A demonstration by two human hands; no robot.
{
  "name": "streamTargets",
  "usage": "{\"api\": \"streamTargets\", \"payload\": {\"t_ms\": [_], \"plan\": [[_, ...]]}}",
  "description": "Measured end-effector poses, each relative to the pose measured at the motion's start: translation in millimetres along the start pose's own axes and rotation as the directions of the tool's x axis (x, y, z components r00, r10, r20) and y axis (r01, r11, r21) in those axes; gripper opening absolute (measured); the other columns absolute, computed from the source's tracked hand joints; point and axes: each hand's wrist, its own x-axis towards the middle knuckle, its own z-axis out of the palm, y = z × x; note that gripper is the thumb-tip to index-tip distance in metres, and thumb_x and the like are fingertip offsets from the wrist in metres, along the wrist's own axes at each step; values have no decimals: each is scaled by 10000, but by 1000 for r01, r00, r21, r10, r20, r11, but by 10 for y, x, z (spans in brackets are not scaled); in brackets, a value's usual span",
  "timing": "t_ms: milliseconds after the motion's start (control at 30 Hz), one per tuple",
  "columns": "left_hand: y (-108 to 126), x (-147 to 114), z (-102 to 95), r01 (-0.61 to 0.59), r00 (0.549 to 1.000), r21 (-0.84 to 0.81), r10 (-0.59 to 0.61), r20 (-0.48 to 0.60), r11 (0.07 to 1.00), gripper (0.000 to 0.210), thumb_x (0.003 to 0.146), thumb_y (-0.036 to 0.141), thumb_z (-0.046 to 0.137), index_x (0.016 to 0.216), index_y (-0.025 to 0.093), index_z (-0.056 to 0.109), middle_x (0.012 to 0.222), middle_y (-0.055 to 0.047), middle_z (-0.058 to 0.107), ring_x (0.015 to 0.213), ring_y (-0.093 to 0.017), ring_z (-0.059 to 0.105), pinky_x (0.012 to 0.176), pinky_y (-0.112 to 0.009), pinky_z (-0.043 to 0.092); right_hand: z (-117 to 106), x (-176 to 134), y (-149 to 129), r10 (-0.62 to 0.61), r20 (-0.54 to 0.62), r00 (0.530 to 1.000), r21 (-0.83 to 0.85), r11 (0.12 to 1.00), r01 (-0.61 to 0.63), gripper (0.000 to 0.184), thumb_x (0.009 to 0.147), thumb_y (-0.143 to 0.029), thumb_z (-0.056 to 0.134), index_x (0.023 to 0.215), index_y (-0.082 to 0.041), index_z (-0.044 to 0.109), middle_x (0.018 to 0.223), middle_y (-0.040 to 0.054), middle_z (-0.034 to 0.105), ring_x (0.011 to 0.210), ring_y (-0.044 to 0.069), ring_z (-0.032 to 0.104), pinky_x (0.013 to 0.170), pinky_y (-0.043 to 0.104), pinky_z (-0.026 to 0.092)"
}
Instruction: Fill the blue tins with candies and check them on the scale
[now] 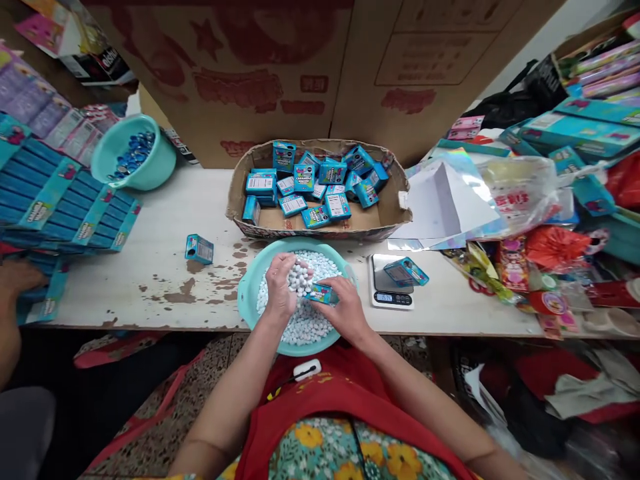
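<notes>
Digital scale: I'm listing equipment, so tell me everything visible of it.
The digital scale has a white body, a silvery metal-looking platform and a dark front panel with a lit display, its digits too small to read. It lies flat on the white table, right of the turquoise basin; a blue candy box rests on the platform, overhanging its right edge.

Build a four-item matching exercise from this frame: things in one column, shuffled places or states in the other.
1. left hand
2. right hand
3. digital scale
4. cardboard tray

A. beyond the basin, with many blue boxes inside
B. gripping one blue box
C. right of the basin, one box on it
D. cupping white pellets

Pairs: 1-D, 2-B, 3-C, 4-A
</notes>
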Motion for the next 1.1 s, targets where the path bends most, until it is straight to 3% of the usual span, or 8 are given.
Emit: {"api": "streamTargets", "payload": {"t_ms": [267,367,467,733,1100], "plan": [[-49,14,50,-55,998,33,55,5,998,220,741,326,642,792,194,472,667,30,587,569,-121,610,571,-244,479,-27,-10,-69,32,79,996,-32,999,-30,306,707,-269,744,987,-226,629,937,46,666,940,256,606,807,373,423],[-28,9,92,-79,997,57,78,26,995,206,741,323,638,792,196,484,606,41,545,575,-130,609,573,-249,481,-66,6,-83,55,43,998,-17,998,-54,323,698,-288,757,989,-227,631,941,46,668,936,252,609,809,369,429],[-12,-2,128,-68,998,72,67,18,995,209,738,347,641,772,186,511,679,21,575,587,-123,604,563,-251,483,-115,33,-97,56,14,998,0,998,-56,319,697,-300,760,982,-225,636,935,48,671,926,249,611,801,362,436],[-24,-47,232,-109,994,112,109,8,988,335,788,409,603,583,170,489,635,-9,570,603,-130,599,589,-258,470,-181,46,-76,73,-13,997,54,996,-73,320,694,-290,767,981,-225,641,928,44,669,922,247,616,801,358,448],[-23,-105,341,-264,961,209,275,-26,942,198,799,362,611,744,182,550,608,27,547,576,-109,568,621,-243,451,-278,63,-140,65,-65,996,86,995,-59,334,692,-273,769,993,-234,632,948,35,670,939,237,606,828,357,434]]}}
